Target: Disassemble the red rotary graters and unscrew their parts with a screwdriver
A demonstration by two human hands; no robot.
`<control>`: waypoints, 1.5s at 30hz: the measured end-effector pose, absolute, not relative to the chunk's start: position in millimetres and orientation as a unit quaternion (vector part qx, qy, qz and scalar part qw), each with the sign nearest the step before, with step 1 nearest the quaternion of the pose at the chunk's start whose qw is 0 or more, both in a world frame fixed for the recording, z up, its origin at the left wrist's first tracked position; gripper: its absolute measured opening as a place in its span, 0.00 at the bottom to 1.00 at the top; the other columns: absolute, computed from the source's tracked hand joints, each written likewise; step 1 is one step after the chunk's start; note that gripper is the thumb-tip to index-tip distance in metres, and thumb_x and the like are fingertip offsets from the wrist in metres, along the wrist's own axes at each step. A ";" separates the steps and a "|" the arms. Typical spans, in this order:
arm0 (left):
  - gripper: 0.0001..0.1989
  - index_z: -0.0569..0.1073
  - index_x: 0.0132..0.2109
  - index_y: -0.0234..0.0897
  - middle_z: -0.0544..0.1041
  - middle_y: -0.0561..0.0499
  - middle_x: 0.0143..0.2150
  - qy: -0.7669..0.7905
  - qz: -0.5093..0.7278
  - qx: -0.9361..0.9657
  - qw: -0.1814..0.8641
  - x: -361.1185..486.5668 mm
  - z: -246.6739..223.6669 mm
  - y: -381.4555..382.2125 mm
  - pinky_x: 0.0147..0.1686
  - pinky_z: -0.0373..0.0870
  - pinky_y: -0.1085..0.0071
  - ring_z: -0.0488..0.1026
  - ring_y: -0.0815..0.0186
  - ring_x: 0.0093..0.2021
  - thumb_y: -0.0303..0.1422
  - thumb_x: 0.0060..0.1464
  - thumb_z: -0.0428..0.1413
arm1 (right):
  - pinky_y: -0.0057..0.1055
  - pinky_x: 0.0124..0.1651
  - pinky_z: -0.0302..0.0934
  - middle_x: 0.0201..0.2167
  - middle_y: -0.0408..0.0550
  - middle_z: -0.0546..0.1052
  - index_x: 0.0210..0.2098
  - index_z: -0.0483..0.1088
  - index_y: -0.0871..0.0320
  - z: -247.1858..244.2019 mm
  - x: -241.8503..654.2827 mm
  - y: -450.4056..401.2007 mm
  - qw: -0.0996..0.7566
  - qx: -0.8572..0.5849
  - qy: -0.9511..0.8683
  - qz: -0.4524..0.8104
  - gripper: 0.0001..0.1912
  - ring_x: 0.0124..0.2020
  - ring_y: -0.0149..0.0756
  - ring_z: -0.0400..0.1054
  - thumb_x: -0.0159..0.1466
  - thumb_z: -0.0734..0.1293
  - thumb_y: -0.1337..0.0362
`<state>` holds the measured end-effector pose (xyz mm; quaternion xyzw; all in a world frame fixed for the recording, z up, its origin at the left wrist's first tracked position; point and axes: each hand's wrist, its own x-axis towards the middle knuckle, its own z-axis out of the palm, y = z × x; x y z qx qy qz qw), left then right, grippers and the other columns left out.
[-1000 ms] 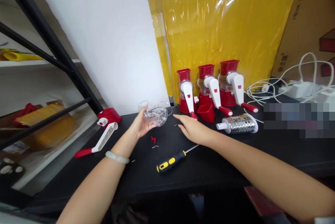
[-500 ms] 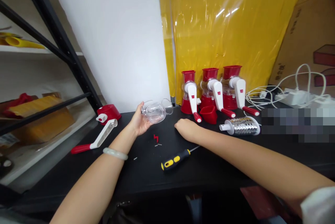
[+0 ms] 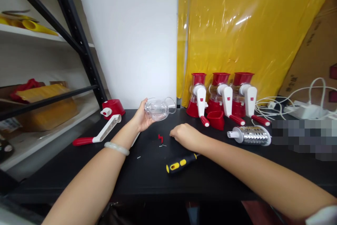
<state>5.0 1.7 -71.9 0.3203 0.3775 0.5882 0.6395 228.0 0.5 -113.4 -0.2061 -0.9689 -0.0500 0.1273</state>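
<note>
My left hand [image 3: 143, 118] grips a clear plastic grater housing [image 3: 158, 110], tilted on its side above the black table. My right hand [image 3: 185, 135] is closed over the table to its right, fingers curled; whatever they hold is hidden. Between the hands lie a small red clip [image 3: 160, 138] and a few small metal pins [image 3: 162, 145]. A black-and-yellow screwdriver [image 3: 181, 163] lies nearer me, its tip hidden under my right forearm. At left rest a red grater base [image 3: 112, 109] and a white crank [image 3: 106, 130] with a red handle.
Three assembled red-and-white rotary graters [image 3: 198, 95] stand at the back right. Before them sit a red hopper [image 3: 216, 119] and a metal grating drum [image 3: 251, 135]. A white power strip [image 3: 306, 110] with cables lies far right. A black-framed shelf [image 3: 71, 32] borders the left.
The view has turned, so the scene sits further right. My right hand has moved a little left, towards the clear housing. My left hand still holds the housing.
</note>
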 end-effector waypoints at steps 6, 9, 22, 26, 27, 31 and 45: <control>0.32 0.70 0.55 0.24 0.80 0.34 0.38 0.408 0.564 0.317 0.644 12.9 -70.9 -4.1 0.21 0.76 0.69 0.80 0.54 0.33 0.50 0.60 0.44 | 0.30 0.45 0.64 0.38 0.51 0.79 0.41 0.75 0.61 -119.7 232.2 4.7 0.327 -0.236 -0.912 0.078 0.11 0.39 0.34 0.73 0.63 0.63 0.71; 0.32 0.70 0.55 0.24 0.80 0.33 0.41 0.407 0.556 0.325 0.648 18.5 -71.6 -5.3 0.26 0.78 0.66 0.80 0.53 0.35 0.50 0.60 0.45 | 0.28 0.40 0.65 0.34 0.50 0.78 0.40 0.75 0.62 -105.6 244.6 2.7 0.334 -0.246 -0.895 0.162 0.09 0.32 0.31 0.72 0.63 0.64 0.68; 0.32 0.67 0.58 0.24 0.80 0.35 0.40 0.349 0.588 0.317 0.657 26.7 -70.7 -7.6 0.31 0.79 0.65 0.80 0.55 0.36 0.49 0.62 0.42 | 0.29 0.39 0.61 0.31 0.46 0.71 0.38 0.71 0.60 -71.5 253.3 -27.7 0.332 -0.234 -0.902 0.146 0.07 0.32 0.31 0.65 0.66 0.63 0.64; 0.34 0.68 0.56 0.23 0.79 0.34 0.40 0.381 0.565 0.308 0.664 27.1 -73.8 -5.7 0.25 0.77 0.69 0.80 0.55 0.34 0.52 0.60 0.44 | 0.30 0.41 0.61 0.37 0.48 0.71 0.42 0.73 0.58 -71.7 266.9 -43.0 0.178 -0.131 -0.967 0.127 0.20 0.39 0.35 0.65 0.59 0.69 0.50; 0.34 0.69 0.56 0.24 0.79 0.33 0.41 0.385 0.565 0.305 0.663 27.2 -74.5 -5.2 0.26 0.77 0.69 0.80 0.54 0.35 0.52 0.60 0.44 | 0.31 0.42 0.61 0.39 0.49 0.70 0.43 0.73 0.58 -73.3 270.0 -49.9 0.150 -0.115 -0.977 0.096 0.22 0.41 0.36 0.65 0.58 0.70 0.49; 0.33 0.69 0.55 0.25 0.78 0.31 0.43 0.400 0.557 0.309 0.659 26.6 -78.3 -2.6 0.34 0.79 0.61 0.79 0.51 0.39 0.52 0.57 0.49 | 0.34 0.42 0.60 0.40 0.51 0.70 0.41 0.72 0.60 -85.6 276.4 -73.8 0.099 -0.122 -0.986 -0.050 0.16 0.42 0.39 0.64 0.62 0.68 0.54; 0.37 0.66 0.58 0.34 0.76 0.33 0.46 0.390 0.576 0.269 0.666 25.4 -85.0 4.2 0.40 0.75 0.48 0.77 0.49 0.44 0.59 0.55 0.43 | 0.31 0.26 0.63 0.29 0.45 0.76 0.50 0.72 0.46 -100.0 403.7 -143.1 0.371 -0.337 -0.840 -0.208 0.18 0.25 0.35 0.69 0.60 0.67 0.57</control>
